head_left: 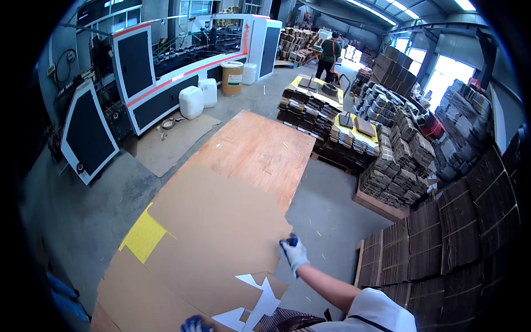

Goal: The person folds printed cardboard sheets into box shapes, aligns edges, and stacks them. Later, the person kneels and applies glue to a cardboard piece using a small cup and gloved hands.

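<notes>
Where right hand (295, 253) flanks cardboard (221, 227) — long axis points away

A wooden work surface (265, 146) shows bare, marked grain at one o'clock; flat brown cardboard (215, 216) covers most of the rest. A yellow patch (145, 239) sits at nine o'clock, angular white shapes (267, 301) at five (loose or part of the sheets, I cannot tell).

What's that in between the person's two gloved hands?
The head view shows pointy white shapes and some brown cardboard between the left hand and the right hand.
</notes>
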`<state>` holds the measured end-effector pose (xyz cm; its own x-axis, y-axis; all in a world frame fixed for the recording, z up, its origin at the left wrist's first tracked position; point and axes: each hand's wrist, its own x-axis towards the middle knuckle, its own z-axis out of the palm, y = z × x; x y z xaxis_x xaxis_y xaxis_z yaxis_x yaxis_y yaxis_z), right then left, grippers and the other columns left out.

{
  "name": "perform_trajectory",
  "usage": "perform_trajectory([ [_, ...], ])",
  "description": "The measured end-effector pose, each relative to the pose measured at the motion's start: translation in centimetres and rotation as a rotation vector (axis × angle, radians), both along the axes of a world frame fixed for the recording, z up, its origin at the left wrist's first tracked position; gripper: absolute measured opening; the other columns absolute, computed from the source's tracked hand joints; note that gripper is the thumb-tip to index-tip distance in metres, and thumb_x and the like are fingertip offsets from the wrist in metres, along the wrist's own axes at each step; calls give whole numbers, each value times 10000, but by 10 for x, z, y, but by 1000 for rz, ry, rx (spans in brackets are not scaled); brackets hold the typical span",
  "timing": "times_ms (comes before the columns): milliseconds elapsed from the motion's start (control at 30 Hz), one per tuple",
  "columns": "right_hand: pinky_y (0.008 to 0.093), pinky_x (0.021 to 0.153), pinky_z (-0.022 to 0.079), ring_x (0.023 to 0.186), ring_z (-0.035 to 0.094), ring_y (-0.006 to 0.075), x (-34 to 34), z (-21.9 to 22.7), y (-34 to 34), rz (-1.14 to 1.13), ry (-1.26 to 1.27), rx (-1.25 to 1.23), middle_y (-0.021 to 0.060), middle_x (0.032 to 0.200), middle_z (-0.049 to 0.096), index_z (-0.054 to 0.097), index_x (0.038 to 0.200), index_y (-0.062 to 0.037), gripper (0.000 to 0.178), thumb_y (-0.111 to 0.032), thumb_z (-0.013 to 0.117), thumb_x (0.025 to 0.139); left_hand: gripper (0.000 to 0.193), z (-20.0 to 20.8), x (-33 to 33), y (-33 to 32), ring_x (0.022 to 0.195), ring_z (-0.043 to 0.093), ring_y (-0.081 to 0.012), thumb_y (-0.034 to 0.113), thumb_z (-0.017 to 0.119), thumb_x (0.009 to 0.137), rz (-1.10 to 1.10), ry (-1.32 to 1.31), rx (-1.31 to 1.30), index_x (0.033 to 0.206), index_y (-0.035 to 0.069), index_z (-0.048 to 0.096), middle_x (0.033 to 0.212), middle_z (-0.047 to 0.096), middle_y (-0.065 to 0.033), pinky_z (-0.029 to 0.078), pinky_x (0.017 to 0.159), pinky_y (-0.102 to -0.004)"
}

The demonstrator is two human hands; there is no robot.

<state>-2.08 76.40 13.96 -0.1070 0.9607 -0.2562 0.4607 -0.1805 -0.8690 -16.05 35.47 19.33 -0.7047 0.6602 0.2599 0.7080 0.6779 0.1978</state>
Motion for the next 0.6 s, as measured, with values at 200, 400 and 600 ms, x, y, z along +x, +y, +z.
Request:
perform_trajectory([
  [200, 391, 886, 535, 1030, 660, 263, 15, -103, 83, -183, 600, -778, 112, 1127, 688, 618, 1184, -101, 466, -408, 747, 858, 709, 1, 26, -120, 1200, 560, -387, 574, 647, 887, 861, 471, -74, 1318, 15, 580, 1320, 592, -194, 481, 975, -510],
  [400, 419, 846, 557, 1002, 671, 235, 15, -106, 60, -117, 1057, -894, 57, 1157, 680, 610, 1194, -155, 378, -349, 733, 894, 742, -19, 21, -164, 1189, 565, -344, 603, 641, 869, 1383, -134, -22, 1354, 51, 542, 1326, 589, -149, 477, 978, -458],
  [600, 416, 779, 564, 961, 682, 229, -11, -56, 62, 224, 829, -774, 46, 1102, 698, 590, 1236, -206, 380, -340, 716, 904, 753, -55, 26, -201, 1227, 543, -296, 641, 615, 859, 1229, -700, 1053, 1372, 97, 524, 1365, 569, -97, 448, 1014, -414],
])
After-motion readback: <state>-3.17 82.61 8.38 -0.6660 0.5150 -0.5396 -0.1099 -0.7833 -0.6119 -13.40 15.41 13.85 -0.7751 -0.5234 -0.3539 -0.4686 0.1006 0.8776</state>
